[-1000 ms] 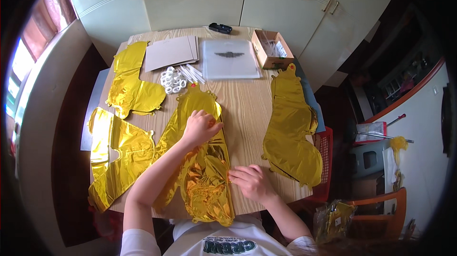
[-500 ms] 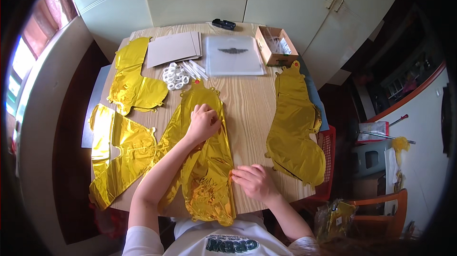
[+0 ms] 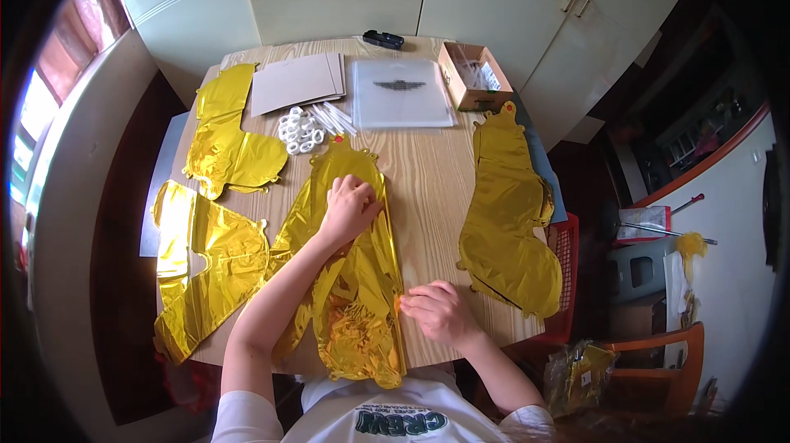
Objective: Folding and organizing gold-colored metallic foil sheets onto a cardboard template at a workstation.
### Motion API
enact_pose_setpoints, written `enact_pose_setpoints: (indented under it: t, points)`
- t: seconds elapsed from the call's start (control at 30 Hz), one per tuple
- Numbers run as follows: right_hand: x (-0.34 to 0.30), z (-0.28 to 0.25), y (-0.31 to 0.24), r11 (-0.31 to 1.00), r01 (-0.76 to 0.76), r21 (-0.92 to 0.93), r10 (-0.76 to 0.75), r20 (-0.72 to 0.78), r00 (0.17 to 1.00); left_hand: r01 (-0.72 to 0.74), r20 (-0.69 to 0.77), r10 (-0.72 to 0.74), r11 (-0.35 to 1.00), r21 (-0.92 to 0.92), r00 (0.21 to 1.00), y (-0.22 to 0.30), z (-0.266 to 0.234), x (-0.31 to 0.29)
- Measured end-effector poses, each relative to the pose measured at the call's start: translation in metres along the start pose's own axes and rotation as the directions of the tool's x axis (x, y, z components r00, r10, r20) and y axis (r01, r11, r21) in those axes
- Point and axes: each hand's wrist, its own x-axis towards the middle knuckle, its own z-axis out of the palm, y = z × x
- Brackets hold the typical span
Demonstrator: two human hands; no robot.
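A flat gold foil balloon lies before me, its crinkled lower end reaching over the table's near edge. My left hand is closed on its upper middle, knuckles up and fingertips hidden against the foil. Lower down, my right hand pinches the balloon's right edge, where a small orange patch shows at the fingertips. Another flat gold balloon lies at the left, touching or overlapping the middle one; I cannot tell which. Behind it is a further gold balloon. At the right rests one more gold balloon.
Along the back are grey-brown boards, clear plastic sheets, a cardboard box and a black object. White rings and white sticks lie before them. A chair and red basket stand at the right.
The view has shifted very slightly. Both hands keep nearly the same places on the middle balloon; the orange patch by my right fingertips shows a little more.
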Motion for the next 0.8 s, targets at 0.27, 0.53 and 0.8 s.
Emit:
enact_pose_setpoints:
  t: [0.27,0.53,0.8]
  points:
    - [-0.003,0.002,0.002,1.000,-0.005,-0.004,0.005,-0.008,1.000,-0.540,0.493,0.457,0.841,0.031,0.740,0.079,-0.056,-0.070]
    - [-0.003,0.004,0.002,1.000,-0.014,-0.009,0.014,-0.007,1.000,-0.563,0.451,0.477,0.823,0.072,0.755,0.080,-0.047,-0.101]
    - [-0.003,0.004,0.002,1.000,-0.025,0.007,0.025,-0.012,1.000,-0.559,0.456,0.452,0.820,0.126,0.766,0.086,-0.048,-0.091]
